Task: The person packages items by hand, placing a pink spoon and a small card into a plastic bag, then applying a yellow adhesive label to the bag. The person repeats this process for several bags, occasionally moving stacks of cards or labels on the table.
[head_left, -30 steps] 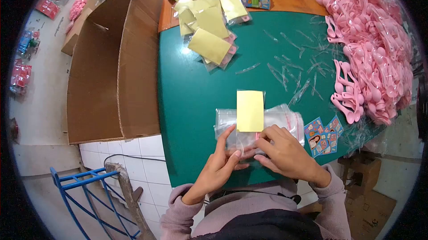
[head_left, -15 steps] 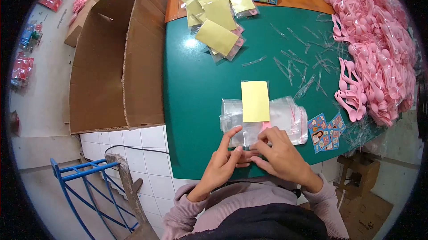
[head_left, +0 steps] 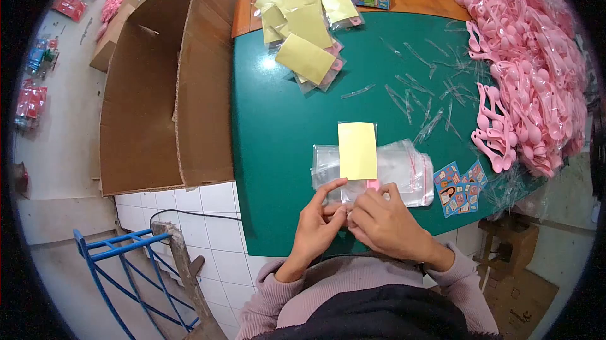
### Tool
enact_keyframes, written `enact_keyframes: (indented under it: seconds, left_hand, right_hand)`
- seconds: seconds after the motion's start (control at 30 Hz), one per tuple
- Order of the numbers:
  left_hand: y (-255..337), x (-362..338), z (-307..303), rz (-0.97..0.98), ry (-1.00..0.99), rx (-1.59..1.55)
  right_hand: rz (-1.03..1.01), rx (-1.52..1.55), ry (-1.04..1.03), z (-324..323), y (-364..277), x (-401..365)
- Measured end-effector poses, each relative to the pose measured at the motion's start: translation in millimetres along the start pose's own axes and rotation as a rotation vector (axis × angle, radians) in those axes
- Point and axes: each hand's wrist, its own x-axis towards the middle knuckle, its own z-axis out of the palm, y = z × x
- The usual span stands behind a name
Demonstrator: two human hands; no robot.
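Observation:
A clear plastic bag holding a yellow card (head_left: 358, 150) lies in front of me, and a bit of a pink spoon (head_left: 373, 184) shows below the card. My left hand (head_left: 320, 219) grips the bag's near end between thumb and fingers, its index finger stretched along the bag. My right hand (head_left: 385, 221) is closed beside it, fingertips pinching the same near end. The exact edge they hold is hidden behind the fingers. Underneath lies a stack of empty clear bags (head_left: 404, 172). Two blue printed cards (head_left: 459, 188) lie right of the stack.
Finished-looking bags with yellow cards (head_left: 305, 59) are piled at the far left of the green table (head_left: 278, 144). Pink spoons (head_left: 536, 81) heap along the right. Clear plastic strips (head_left: 410, 97) lie scattered between. A large cardboard box (head_left: 205, 87) stands at the left edge.
My fingers have closed together at the bag's near end, the left thumb coming in against the right fingertips. The yellow card has shifted slightly toward me.

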Motion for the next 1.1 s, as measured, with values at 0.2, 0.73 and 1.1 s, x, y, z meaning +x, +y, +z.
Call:
enact_keyframes:
  seconds: [0.2,0.73,1.1]
  left_hand:
    - [5.4,4.7,-1.9,0.021,0.081,-0.08]
    - [19.1,0.9,8.6,0.03,-0.064,-0.134]
    - [22.6,2.9,-4.7,0.171,-0.052,0.483]
  right_hand:
    - [-0.254,0.503,-0.329,-55.0,31.1,4.3]
    - [0.287,0.324,0.251,-22.0,28.4,-21.0]
    - [0.402,0.521,0.251,-16.6,29.2,-22.9]
